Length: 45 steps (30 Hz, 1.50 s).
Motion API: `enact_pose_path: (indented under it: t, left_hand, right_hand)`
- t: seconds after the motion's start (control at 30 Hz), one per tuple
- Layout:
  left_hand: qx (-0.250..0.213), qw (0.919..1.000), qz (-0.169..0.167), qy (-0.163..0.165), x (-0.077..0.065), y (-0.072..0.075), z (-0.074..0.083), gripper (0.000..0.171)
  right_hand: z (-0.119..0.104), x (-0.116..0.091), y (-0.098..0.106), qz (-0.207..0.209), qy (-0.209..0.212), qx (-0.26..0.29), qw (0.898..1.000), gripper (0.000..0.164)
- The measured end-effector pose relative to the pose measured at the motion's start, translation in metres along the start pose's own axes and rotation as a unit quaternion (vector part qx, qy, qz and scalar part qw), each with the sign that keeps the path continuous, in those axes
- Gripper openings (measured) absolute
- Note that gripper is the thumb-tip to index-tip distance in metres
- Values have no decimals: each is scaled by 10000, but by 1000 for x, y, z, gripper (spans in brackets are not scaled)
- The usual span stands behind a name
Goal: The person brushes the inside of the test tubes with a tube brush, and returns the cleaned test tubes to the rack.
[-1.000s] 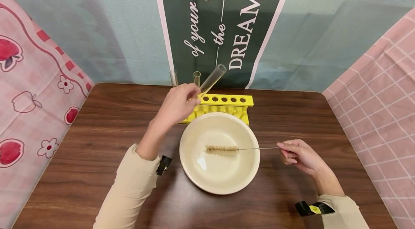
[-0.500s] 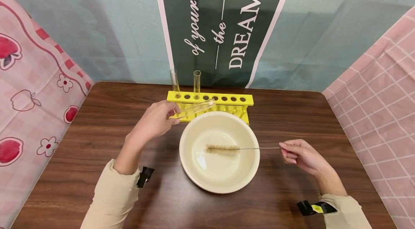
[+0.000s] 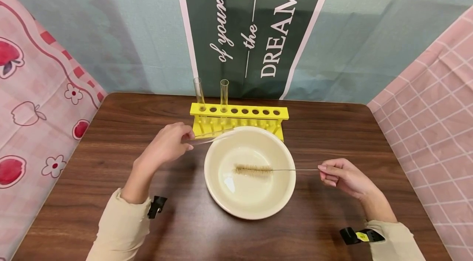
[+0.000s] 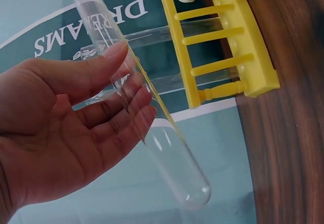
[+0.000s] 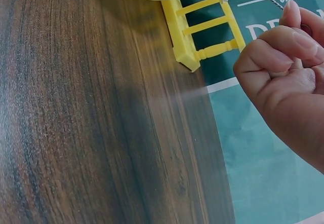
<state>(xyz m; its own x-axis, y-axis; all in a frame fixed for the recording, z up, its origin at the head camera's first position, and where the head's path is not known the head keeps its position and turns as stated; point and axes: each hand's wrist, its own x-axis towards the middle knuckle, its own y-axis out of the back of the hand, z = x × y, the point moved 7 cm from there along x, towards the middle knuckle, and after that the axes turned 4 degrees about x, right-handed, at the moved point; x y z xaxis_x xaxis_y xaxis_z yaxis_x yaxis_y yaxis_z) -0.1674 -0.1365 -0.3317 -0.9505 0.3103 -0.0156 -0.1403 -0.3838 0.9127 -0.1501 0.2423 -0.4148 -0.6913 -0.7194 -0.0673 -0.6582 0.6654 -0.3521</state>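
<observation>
My left hand (image 3: 168, 142) pinches a clear glass test tube (image 4: 164, 140) between thumb and fingers. In the head view the tube lies nearly level, its far end over the left rim of a cream bowl (image 3: 212, 195); its rounded end shows low in the left wrist view. My right hand (image 3: 343, 176) pinches the thin twisted-wire handle of a test tube brush (image 3: 253, 169). The brush's tan bristles are over the middle of the bowl. Behind the bowl stands a yellow test tube rack (image 3: 255, 112) with two upright test tubes (image 3: 224, 94) in its left part.
Everything is on a dark wood-grain table (image 3: 325, 211). A blue-green cloth backdrop (image 3: 148, 26) with a printed dark panel hangs along the back edge. Pink patterned cloths (image 3: 439, 129) flank both sides. The bowl overlaps the front of the rack in the head view.
My left hand has moved left and toward me with the test tube, away from the rack. The tube has tipped from steep to nearly level. My right hand and the brush have hardly moved.
</observation>
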Motion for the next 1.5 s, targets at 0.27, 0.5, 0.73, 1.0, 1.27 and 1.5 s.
enact_pose_path:
  t: [0.27,0.5,0.73,1.0,1.27,1.5]
  left_hand:
    - [46,9997,-188,132,-6,-7,-10,12]
    - [104,9995,-191,222,-10,-11,-17,13]
    - [171,9994,-221,194,-11,-14,-19,14]
    - [98,9994,-321,75,-9,-20,-13,14]
    - [153,9994,-307,-42,-8,-21,-7,14]
    - [87,9993,-332,-180,-8,-22,-4,15]
  right_hand:
    - [-6,0,6,129,358,-241,9990,33]
    - [-16,-5,8,157,603,-466,9970,33]
    - [-22,-6,9,7,955,-528,9940,34]
    - [-23,-4,10,-13,1004,-569,9933,34]
    - [-25,-3,7,26,954,-558,9939,33]
    - [-25,-3,9,-2,927,-508,9944,35]
